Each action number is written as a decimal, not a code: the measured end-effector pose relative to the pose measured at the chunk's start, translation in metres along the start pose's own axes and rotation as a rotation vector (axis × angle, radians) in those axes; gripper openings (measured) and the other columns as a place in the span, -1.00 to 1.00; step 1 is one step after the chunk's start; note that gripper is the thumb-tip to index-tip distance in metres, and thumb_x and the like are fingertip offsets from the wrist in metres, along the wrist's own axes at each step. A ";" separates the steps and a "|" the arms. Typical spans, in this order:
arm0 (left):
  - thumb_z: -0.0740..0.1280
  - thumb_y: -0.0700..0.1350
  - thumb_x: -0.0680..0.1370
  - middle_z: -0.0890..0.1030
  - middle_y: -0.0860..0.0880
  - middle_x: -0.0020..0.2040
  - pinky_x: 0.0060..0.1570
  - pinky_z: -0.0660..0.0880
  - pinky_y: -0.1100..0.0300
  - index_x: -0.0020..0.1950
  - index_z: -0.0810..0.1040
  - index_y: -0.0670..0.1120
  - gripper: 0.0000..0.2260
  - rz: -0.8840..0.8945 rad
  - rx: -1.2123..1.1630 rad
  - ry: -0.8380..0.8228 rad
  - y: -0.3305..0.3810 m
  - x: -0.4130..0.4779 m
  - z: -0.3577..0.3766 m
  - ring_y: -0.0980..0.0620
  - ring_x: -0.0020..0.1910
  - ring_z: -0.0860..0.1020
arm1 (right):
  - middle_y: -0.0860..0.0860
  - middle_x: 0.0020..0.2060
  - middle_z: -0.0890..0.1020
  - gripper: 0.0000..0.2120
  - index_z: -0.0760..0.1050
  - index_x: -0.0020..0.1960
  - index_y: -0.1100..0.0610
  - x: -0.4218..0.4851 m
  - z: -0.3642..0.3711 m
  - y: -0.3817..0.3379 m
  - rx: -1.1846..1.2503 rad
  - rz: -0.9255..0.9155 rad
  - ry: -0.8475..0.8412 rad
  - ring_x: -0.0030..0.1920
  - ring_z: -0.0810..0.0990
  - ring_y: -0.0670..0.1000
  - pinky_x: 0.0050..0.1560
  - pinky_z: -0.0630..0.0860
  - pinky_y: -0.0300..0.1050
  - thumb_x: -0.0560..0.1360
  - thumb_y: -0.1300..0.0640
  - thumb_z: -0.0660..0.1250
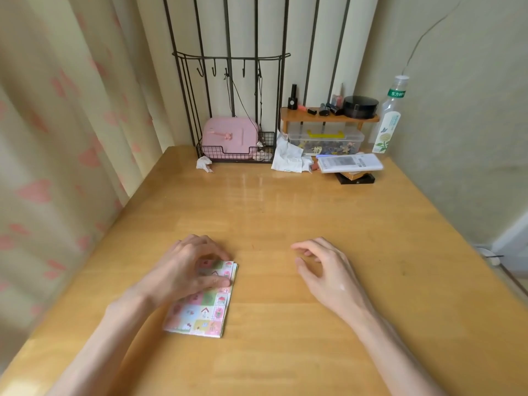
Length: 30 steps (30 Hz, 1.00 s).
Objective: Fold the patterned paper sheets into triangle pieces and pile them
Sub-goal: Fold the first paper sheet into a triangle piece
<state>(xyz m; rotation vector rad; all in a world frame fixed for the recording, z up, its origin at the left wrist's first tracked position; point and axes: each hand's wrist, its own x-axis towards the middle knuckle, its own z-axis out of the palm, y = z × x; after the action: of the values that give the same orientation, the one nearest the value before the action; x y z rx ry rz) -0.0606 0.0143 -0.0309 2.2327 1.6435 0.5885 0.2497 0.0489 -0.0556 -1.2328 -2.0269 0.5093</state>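
Wooden table [285,201]: at seven o'clock my left hand [183,270] pinches the patterned paper sheets [200,312], likely to lift one; right hand [323,267] at five hangs loose, empty.

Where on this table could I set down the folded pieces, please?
Free: the wide middle of the table, up to the back clutter, and the patch between the left hand, gripping the paper stack, and the right hand. Crowded: the back edge, with wire basket, tissues and white box.
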 end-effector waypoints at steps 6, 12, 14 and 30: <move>0.60 0.14 0.39 0.63 0.23 0.00 0.12 0.45 0.13 -0.01 0.62 0.16 -0.73 -0.033 -0.110 0.065 0.001 0.001 0.001 0.18 0.06 0.55 | -0.23 0.00 0.57 -0.79 0.62 0.17 -0.03 0.000 0.003 -0.001 0.001 -0.008 0.001 0.07 0.58 -0.18 0.10 0.49 -0.34 0.57 0.17 0.40; 0.53 0.04 0.46 0.70 0.03 -0.12 -0.22 0.54 0.26 0.01 0.68 0.03 -0.82 -0.094 -0.499 0.058 0.009 0.003 -0.010 0.07 -0.22 0.65 | -0.17 -0.02 0.63 -0.76 0.63 0.16 -0.07 0.000 0.003 -0.013 0.180 0.032 -0.026 0.04 0.59 -0.10 -0.04 0.41 -0.34 0.52 0.13 0.47; 0.53 0.01 0.47 0.72 -0.04 -0.15 -0.28 0.55 0.20 -0.03 0.70 -0.02 -0.85 -0.071 -0.597 0.085 0.020 0.007 -0.014 0.02 -0.23 0.67 | -0.13 0.00 0.67 -0.72 0.62 0.20 -0.08 -0.001 0.004 -0.023 0.378 0.077 -0.125 0.01 0.61 -0.06 -0.06 0.45 -0.26 0.50 0.07 0.52; 0.62 0.02 0.39 0.70 0.01 0.08 0.01 0.51 0.07 0.11 0.66 -0.01 -0.65 0.183 -0.673 0.292 0.085 0.039 0.013 0.01 0.08 0.63 | -0.19 -0.11 0.72 -0.85 0.72 -0.05 0.01 0.001 -0.039 -0.026 0.203 -0.125 0.198 -0.04 0.66 -0.13 0.03 0.52 -0.18 0.47 0.25 0.51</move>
<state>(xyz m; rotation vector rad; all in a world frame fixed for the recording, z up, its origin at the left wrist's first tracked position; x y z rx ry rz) 0.0269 0.0259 0.0035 1.8474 1.1090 1.3388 0.2624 0.0365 -0.0127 -0.9880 -1.8235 0.4985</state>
